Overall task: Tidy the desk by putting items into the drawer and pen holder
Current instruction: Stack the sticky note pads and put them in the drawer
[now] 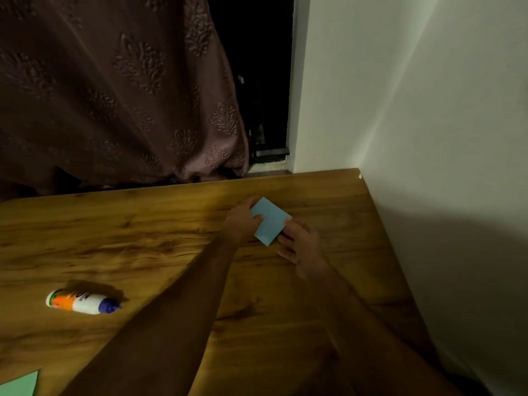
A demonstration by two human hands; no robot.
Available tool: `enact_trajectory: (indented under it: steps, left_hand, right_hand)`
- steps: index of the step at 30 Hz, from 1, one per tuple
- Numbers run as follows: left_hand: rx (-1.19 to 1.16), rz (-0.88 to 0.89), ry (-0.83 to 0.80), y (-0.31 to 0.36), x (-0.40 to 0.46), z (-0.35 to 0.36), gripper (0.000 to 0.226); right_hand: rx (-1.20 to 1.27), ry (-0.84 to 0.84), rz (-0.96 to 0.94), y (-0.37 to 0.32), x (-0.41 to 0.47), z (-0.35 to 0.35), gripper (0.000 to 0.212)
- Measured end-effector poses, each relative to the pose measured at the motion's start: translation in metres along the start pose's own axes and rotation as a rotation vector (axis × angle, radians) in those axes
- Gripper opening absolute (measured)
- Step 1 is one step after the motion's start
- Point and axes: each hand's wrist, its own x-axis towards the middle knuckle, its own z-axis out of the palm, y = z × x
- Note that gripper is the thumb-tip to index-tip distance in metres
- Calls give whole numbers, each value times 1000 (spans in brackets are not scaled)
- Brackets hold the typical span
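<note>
Together, left hand (241, 224) pinches the blue note pad (270, 221) while right hand (300, 247) seemingly grips its opposite edge.

Bare desk (328, 195) lies around both hands; the wall (428, 138) closes the right, the curtain (114, 95) the back.

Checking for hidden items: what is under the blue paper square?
The blue paper square is held over the wooden desk by left hand and right hand. Anything directly beneath it is covered.
</note>
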Motion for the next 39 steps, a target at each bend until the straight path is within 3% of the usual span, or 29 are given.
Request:
enact_trajectory:
  steps: [5, 9, 16, 21, 31, 35, 39]
  left_hand:
    - [25, -32, 11, -3, -3, 1, 56]
    - [-157, -163, 124, -10, -14, -3, 50]
    - [-456, -290, 160, -27, -64, -12, 37]
    - [-639, -241, 241, -42, -119, -27, 40]
    - [-911, -308, 420, -93, -215, -74, 37]
    - [-941, -382, 505, -126, -254, -102, 38]
    - [-817, -387, 581, -168, -301, -132, 30]
  right_hand:
    - [19, -26, 14, 3, 2, -1, 16]
    - [-5, -39, 1, 8, -3, -3, 7]
    - [-89, -47, 22, 23, -23, 6, 26]
    - [-235, -131, -57, 49, -45, 26, 3]
    - [-445, -201, -120, 105, -86, 99, 38]
    - [-539, -255, -104, 137, -111, 140, 41]
    - [-601, -339, -83, 176, -143, 182, 38]
